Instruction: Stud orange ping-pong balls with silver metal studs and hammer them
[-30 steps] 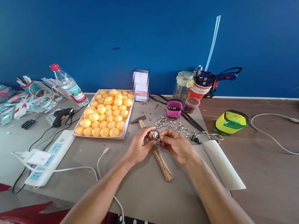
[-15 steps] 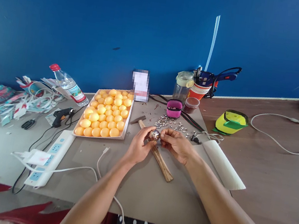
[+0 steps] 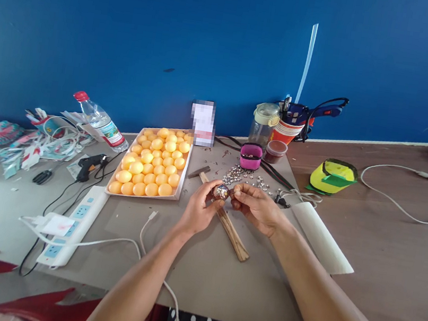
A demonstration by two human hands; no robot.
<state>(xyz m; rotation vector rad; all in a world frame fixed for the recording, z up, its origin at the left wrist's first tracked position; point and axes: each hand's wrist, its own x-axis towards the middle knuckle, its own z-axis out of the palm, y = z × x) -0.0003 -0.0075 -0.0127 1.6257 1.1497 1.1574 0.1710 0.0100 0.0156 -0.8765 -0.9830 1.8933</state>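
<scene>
My left hand (image 3: 201,209) is closed around a small shiny ball (image 3: 220,192) with a silvery, mottled surface, its thumb and fingers at the ball's near and far sides. To the right of the ball, my right hand (image 3: 253,206) has thumb and fingertips pinched together, close to the ball's edge. What those fingertips hold, if anything, is too small to make out. Beneath both hands lies a hammer with a wooden handle (image 3: 233,233), partly covered by the left hand. Small silvery pieces (image 3: 232,175) are scattered just beyond the hands, beside a purple container (image 3: 250,156).
A tray (image 3: 184,177) of orange balls (image 3: 152,167) stands left of the hands. Farther left are a power strip (image 3: 86,211), a glue gun (image 3: 89,166) and a water bottle (image 3: 102,125). A white roll (image 3: 323,238) and a yellow-green container (image 3: 332,177) lie right.
My right fingertips have shifted slightly right, away from the ball, and the ball shows more of its surface. My left hand keeps its hold. The whole view has shifted slightly.
</scene>
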